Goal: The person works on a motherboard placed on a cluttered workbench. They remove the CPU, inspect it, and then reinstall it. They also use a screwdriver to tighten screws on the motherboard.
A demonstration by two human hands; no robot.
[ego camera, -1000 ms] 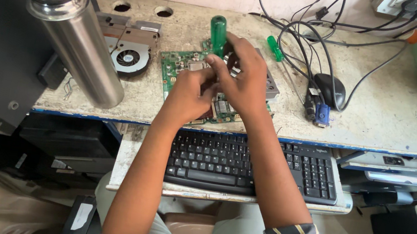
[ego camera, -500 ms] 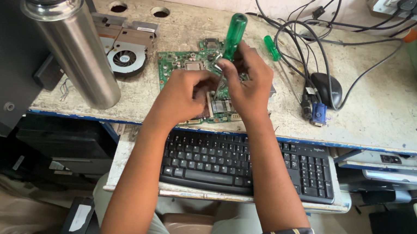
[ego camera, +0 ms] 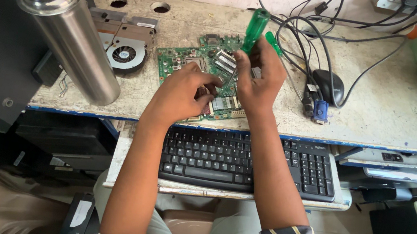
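On the surface, head view:
Circuit board: green circuit board lies flat near the front edge of the surface, partly under both hands.
Right hand: right hand is closed around a green-handled screwdriver, held nearly upright with its shaft running down to the board.
Left hand: left hand rests on the board, fingers curled; whether it grips anything I cannot tell.
Left of board: cooling fan, then a tilted steel flask.
Right of board: black mouse amid cables.
Below the edge: black keyboard on its tray.
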